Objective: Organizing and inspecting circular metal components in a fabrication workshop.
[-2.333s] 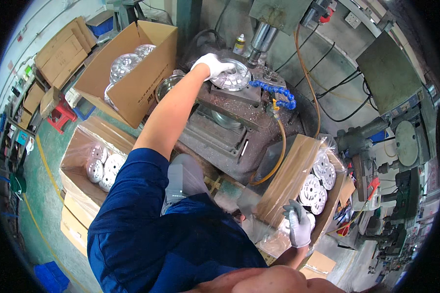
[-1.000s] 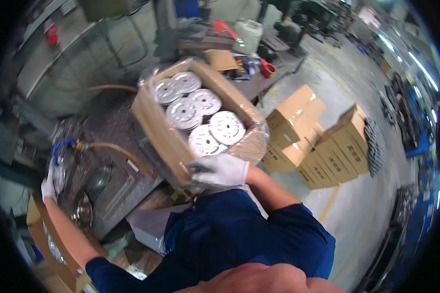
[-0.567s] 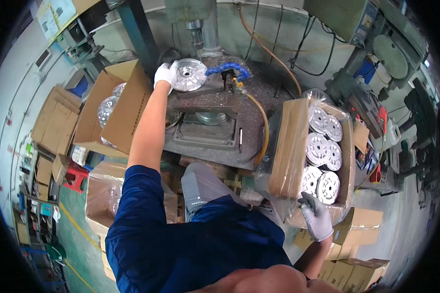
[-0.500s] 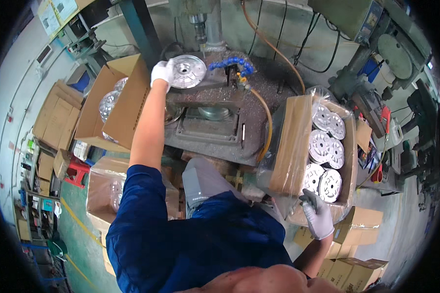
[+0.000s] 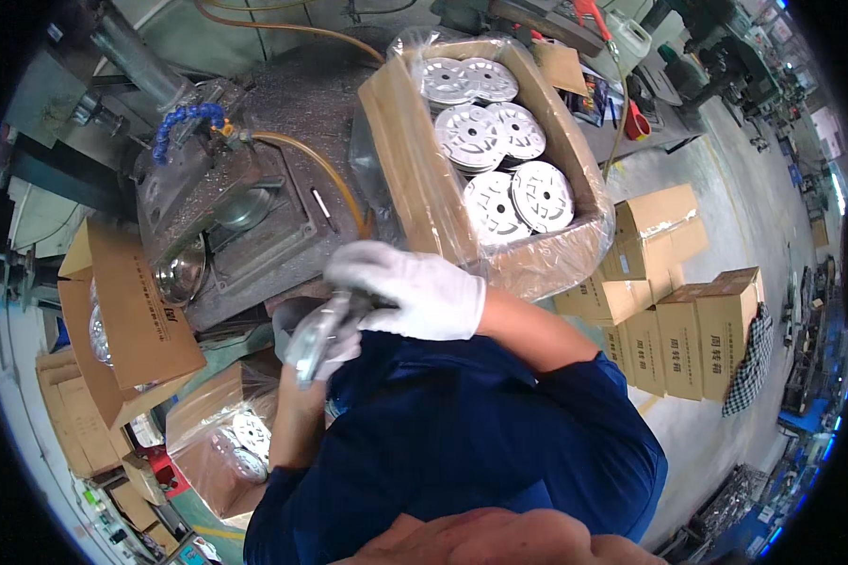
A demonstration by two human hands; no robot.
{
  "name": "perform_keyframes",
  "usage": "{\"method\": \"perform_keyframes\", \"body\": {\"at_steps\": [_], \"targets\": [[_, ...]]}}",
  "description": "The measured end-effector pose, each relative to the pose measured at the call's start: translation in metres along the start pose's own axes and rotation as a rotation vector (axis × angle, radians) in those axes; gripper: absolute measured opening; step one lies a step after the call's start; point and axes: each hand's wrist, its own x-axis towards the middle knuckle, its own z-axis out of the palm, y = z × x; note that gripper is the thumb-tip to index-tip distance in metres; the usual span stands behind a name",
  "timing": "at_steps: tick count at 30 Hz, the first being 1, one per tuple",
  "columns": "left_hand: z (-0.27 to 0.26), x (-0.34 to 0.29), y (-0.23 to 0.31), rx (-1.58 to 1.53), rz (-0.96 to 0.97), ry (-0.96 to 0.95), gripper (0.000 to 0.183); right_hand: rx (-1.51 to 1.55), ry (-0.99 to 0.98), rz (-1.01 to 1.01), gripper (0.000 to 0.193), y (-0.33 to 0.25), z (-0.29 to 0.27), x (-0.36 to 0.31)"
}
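A metal disc (image 5: 318,331) is gripped edge-on between both gloved hands. The right hand (image 5: 413,290) is closed over its top, the left hand (image 5: 322,341) beneath it.

- The right hand (image 5: 415,290), white-gloved, reaches across the chest, forearm bare, fingers curled closed.
- The left hand (image 5: 318,341), gloved, is raised close beneath it, elbow bent.

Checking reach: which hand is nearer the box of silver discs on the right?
Right. The right hand sits just below the box of silver discs; the left hand is lower, farther left.
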Motion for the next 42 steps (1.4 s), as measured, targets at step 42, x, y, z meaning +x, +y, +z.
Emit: {"method": "perform_keyframes", "body": {"at_steps": [42], "targets": [[-0.021, -0.094, 0.021, 0.927, 0.040, 0.362, 0.031, -0.650, 0.101, 1.072, 0.048, 0.148, -0.124, -0.063]]}}
